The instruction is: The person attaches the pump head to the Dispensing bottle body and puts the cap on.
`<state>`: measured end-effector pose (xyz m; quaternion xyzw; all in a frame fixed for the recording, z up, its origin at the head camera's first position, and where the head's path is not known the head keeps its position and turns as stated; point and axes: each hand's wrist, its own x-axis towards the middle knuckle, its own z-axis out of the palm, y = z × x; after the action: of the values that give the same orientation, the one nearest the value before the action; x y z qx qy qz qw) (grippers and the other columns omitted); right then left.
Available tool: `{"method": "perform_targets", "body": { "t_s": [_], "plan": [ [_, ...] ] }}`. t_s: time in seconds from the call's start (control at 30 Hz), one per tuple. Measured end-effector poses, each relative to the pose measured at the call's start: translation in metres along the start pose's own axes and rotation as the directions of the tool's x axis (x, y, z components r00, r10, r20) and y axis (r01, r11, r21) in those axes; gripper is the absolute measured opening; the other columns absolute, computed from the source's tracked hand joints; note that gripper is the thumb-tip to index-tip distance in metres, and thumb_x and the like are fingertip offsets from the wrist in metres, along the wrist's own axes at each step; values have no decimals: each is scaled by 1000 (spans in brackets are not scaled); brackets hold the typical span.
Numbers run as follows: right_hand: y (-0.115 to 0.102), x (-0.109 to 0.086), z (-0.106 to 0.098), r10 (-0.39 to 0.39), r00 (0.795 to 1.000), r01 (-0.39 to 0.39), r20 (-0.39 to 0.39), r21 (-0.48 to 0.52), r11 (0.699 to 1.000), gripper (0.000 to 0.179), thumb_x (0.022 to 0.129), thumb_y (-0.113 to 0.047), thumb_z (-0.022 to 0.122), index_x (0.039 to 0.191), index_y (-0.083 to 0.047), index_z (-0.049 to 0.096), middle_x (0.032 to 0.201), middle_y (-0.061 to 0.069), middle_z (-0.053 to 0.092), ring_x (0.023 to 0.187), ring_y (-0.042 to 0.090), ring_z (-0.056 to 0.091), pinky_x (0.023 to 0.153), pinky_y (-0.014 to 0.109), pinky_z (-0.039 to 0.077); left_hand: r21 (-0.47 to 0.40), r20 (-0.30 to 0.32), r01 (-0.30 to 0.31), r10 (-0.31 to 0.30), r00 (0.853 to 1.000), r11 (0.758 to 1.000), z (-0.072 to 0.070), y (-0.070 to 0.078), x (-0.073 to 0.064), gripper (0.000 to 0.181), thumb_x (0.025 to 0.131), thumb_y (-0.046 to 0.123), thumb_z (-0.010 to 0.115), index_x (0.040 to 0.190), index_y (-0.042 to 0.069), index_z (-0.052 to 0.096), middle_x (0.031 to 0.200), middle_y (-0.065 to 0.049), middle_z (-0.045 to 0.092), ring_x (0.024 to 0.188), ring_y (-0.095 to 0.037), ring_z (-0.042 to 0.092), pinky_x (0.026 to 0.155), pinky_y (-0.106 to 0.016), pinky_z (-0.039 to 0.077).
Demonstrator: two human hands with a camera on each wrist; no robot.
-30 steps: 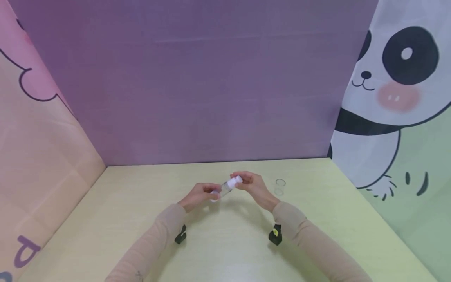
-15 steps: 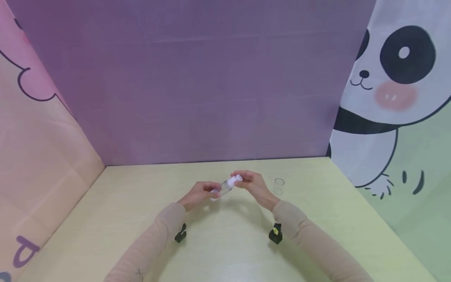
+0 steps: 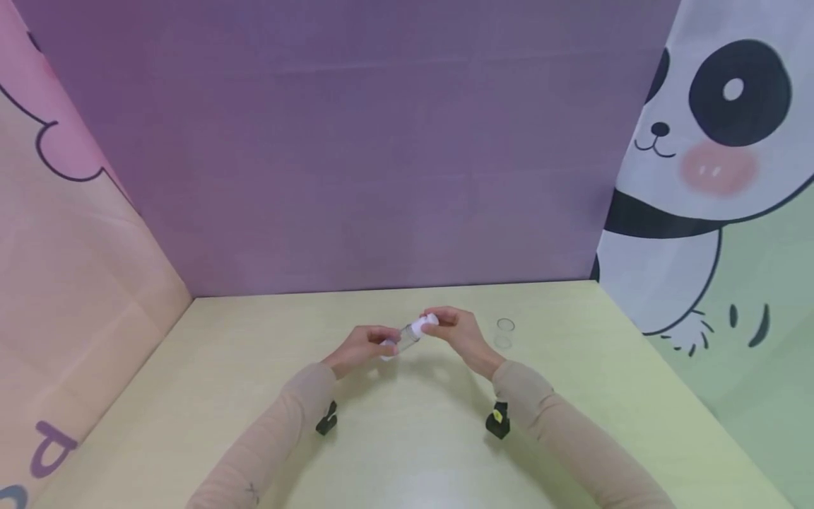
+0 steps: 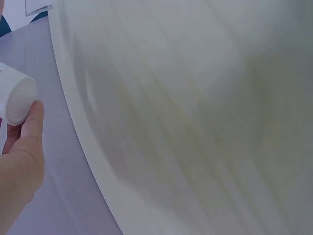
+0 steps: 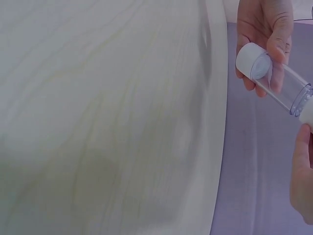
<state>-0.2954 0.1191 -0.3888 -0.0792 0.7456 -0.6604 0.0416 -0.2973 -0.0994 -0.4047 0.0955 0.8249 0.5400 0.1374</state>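
A small clear pump bottle (image 3: 407,340) with a white base and a white top is held tilted above the table. My left hand (image 3: 360,349) grips it at the base end; in the right wrist view that white base (image 5: 249,59) sits against the fingers. My right hand (image 3: 463,338) pinches the white pump top (image 3: 425,324). The clear body (image 5: 283,87) shows between the hands and looks see-through. In the left wrist view only the base's round underside (image 4: 22,102) shows, beside the left hand's fingers.
A clear, open-rimmed cap (image 3: 504,334) stands on the pale wooden table (image 3: 407,452), right of the right hand. Black wrist-worn devices hang under both forearms. A purple backdrop (image 3: 381,155) rises behind the table, with printed cloths on either side.
Both hands keep their hold on the bottle in nearly the same place. The right fingers have shifted slightly on the white top. The camera view moves a little.
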Motion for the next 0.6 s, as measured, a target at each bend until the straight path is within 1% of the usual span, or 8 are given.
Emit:
{"method": "perform_targets", "body": {
  "t_s": [0.17,0.27,0.43,0.6],
  "plan": [
    [1,0,0,8,999,-8,-31,-20,1000,37,77,-18,74,110,-6,63,109,9,67,95,16,62,89,34,49,4,1,-13,13,1000,1000,1,-1,1,33,81,15,68,114,11,64,115,-8,63,99,-19,56,89,-37,46],
    [2,-1,1,10,999,-10,-43,-15,1000,35,77,-17,74,108,-6,63,106,9,67,93,15,62,88,34,50,3,2,-14,14,1000,1000,2,-1,0,33,81,15,68,113,12,64,115,-7,63,98,-18,57,89,-36,47],
    [4,0,1,-1,999,1,-38,7,1000,35,77,-16,73,109,-3,62,106,11,67,91,15,62,86,33,51,1,-2,-24,24,1000,1000,2,1,-2,32,81,16,68,113,12,65,114,-6,63,98,-18,57,88,-36,47],
    [5,0,2,5,999,-5,-48,2,1000,34,77,-16,73,108,-4,63,105,10,67,92,15,62,87,33,50,-3,0,-21,21,1000,1000,2,0,-1,32,81,16,69,113,12,65,113,-6,64,97,-17,57,89,-36,47]
  ]
}}
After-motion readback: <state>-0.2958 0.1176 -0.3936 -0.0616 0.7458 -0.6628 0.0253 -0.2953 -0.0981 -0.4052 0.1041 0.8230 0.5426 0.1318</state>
